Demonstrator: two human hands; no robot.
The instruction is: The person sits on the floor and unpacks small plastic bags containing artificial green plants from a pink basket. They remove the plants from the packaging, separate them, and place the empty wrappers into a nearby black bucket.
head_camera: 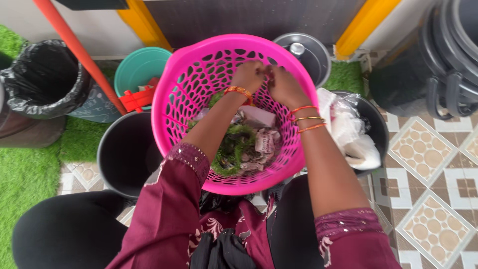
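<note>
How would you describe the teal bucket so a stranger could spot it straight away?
Start at the big pink perforated basket in the middle, where both hands work. Just past its upper left rim stands the teal bucket, with red plastic pieces at its near edge. It is the only teal container; the others around it are black or grey.

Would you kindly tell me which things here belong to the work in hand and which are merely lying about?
In hand:
pink basket
green scraps and paper bits inside it
left hand
right hand

Lying about:
teal bucket
black-lined bin
empty black bucket
bucket with white bags
</note>
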